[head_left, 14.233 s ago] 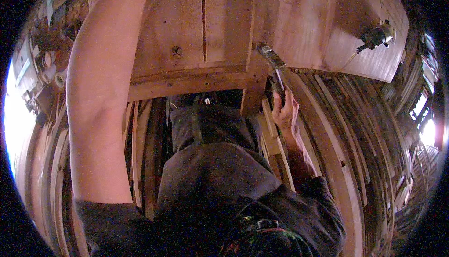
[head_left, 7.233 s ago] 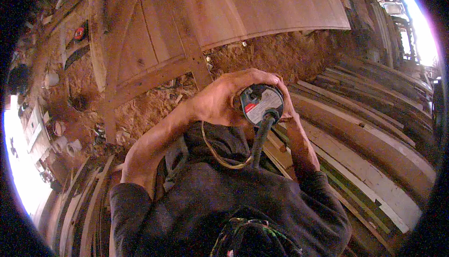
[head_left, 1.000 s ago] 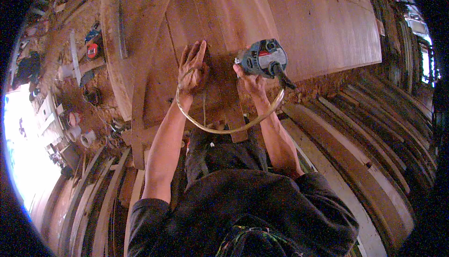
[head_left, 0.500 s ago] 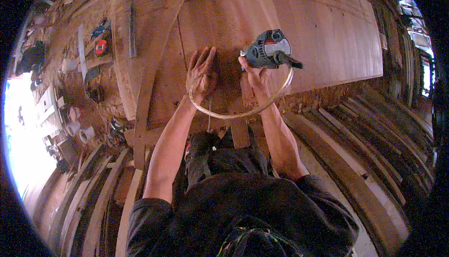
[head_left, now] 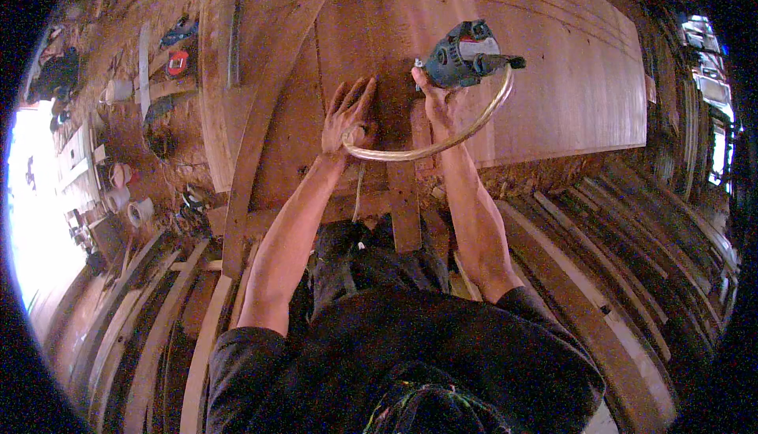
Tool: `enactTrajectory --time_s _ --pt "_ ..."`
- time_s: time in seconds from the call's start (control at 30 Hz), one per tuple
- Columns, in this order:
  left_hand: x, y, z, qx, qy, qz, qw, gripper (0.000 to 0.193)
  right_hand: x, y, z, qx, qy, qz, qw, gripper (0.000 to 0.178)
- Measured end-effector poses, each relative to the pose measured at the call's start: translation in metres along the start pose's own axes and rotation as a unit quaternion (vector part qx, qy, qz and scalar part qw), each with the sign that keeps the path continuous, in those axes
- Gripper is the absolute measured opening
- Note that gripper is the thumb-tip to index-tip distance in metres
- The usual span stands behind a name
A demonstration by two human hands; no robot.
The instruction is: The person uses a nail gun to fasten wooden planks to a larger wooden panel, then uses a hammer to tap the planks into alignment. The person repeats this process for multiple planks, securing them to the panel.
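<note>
My right hand [head_left: 435,93] grips a corded power tool [head_left: 463,55] with a dark blue-green body and a grey label patch; its working end is hidden from me. A pale, translucent cord [head_left: 418,152] leaves the tool's right side and loops down past both forearms toward my left wrist. My left hand [head_left: 347,120] is open, fingers stretched out and pointing away from me, over a brown wooden board [head_left: 296,138]. I cannot tell how firmly it presses there. A narrow wooden strip [head_left: 405,205] runs toward me between my forearms.
Left of the boards lie a hammer [head_left: 236,28], a red tape measure [head_left: 178,62], a metal ruler [head_left: 144,71] and several small rolls. A broad light panel [head_left: 568,95] extends to the right. Long planks [head_left: 600,268] are stacked nearer me on both sides.
The power tool in my right hand has moved a little farther away and to the right. Its cord loop has risen with it. My left hand stays over the board; the whole view has shifted slightly.
</note>
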State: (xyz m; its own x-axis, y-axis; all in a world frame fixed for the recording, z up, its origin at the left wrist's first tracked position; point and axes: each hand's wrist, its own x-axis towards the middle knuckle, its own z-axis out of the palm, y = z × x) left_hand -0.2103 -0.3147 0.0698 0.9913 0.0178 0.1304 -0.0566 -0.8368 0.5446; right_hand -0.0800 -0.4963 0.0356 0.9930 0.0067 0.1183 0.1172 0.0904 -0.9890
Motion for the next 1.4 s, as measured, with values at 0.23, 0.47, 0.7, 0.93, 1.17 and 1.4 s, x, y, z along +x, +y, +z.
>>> enactTrajectory --time_s 0.23,0.47,0.7,0.93,1.17,1.4 --pt "-0.024 -0.005 0.018 0.007 0.011 0.021 1.000 0.083 0.003 0.002 0.007 0.043 0.003 -0.003 0.999 0.047" --pt "-0.040 0.018 0.019 -0.022 -0.026 0.003 0.999 0.089 0.016 0.030 -0.004 0.068 0.002 -0.047 0.997 0.047" --pt "-0.054 0.018 0.035 -0.017 -0.013 0.005 1.000 0.090 0.023 0.025 -0.004 0.057 -0.042 -0.083 0.994 0.048" --pt "-0.063 0.024 0.041 -0.016 -0.005 0.014 1.000 0.087 0.024 0.000 0.005 -0.010 -0.020 -0.089 0.996 0.048" --pt "-0.061 0.014 0.041 0.002 0.007 0.030 1.000 0.084 0.058 0.005 0.021 0.006 -0.044 -0.096 0.994 0.056" --pt "-0.061 0.021 0.018 -0.042 0.022 -0.012 0.999 0.078 0.079 0.002 0.047 -0.010 -0.006 -0.128 0.992 0.055"
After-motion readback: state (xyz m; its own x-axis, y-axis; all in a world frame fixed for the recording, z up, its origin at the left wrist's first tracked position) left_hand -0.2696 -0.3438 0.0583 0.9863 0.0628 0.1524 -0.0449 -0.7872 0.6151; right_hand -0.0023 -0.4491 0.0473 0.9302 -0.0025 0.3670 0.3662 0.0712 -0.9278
